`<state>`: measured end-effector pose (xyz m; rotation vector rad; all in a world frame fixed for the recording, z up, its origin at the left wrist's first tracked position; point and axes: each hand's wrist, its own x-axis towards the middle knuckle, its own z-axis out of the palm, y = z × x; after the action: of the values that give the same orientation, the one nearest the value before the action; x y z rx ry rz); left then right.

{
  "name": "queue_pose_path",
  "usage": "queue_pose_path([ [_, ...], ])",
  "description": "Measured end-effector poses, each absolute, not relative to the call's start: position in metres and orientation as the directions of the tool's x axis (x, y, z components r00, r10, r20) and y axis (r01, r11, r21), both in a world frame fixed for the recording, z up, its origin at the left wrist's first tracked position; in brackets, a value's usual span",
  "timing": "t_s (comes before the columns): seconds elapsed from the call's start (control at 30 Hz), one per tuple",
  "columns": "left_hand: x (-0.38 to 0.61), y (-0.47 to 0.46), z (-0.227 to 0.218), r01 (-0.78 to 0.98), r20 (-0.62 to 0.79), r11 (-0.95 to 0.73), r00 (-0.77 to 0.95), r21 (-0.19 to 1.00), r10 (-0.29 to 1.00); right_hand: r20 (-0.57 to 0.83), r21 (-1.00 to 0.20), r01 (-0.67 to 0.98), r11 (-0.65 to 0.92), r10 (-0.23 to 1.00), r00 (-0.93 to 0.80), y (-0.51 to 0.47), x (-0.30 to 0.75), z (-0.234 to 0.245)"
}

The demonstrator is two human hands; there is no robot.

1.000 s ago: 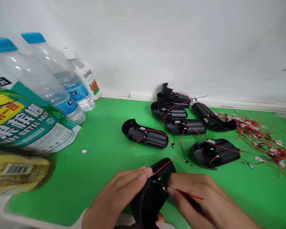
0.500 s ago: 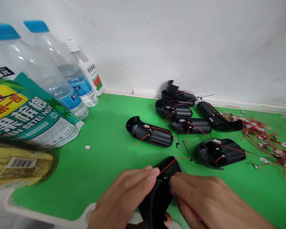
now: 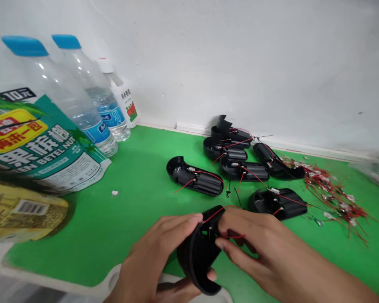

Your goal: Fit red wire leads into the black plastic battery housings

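My left hand (image 3: 154,248) is wrapped round a black plastic housing (image 3: 189,254), fingers on top and underneath, its curved hollow end tilted towards me. Inside it, small contacts show near the middle, and one red wire runs along the far part. My right hand (image 3: 262,240) is closed at the housing's right edge, thumb and forefinger pinching a short red wire (image 3: 236,237) whose end sticks out between them. The exact spot its fingertips touch is partly hidden. Just beyond lies another black housing (image 3: 279,204) with red wires.
Several similar wired housings (image 3: 194,179) lie on the green tabletop (image 3: 139,176). To the right is a heap of red-wired small parts (image 3: 334,193). Clear bottles (image 3: 91,113), a white bottle (image 3: 128,103), a green betel nut bag (image 3: 60,155) and a yellow packet (image 3: 25,210) stand left.
The housing has turned in my left hand so its hollow end faces me more. My right hand has shifted up slightly, and the red wire between its fingers now shows. The view has moved a little.
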<state>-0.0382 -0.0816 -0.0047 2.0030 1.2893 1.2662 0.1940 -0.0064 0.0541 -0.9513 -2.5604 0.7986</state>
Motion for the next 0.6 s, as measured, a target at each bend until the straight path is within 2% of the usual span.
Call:
queue_pose_path([
  [0.1,-0.035,-0.078,-0.005,0.503,0.5,-0.501,0.149,0.704,0.853,0.247,-0.697,0.358,0.622,0.676,-0.695,-0.003,0.198,0.042],
  [0.17,-0.035,-0.076,-0.005,0.511,0.525,-0.518,0.147,0.686,0.839,0.302,-0.715,0.279,0.641,0.643,-0.704,-0.002,0.2,0.038],
  [0.6,-0.036,-0.076,-0.009,0.52,0.471,-0.477,0.156,0.708,0.868,0.279,-0.706,0.281,0.65,0.62,-0.733,0.004,0.199,0.045],
])
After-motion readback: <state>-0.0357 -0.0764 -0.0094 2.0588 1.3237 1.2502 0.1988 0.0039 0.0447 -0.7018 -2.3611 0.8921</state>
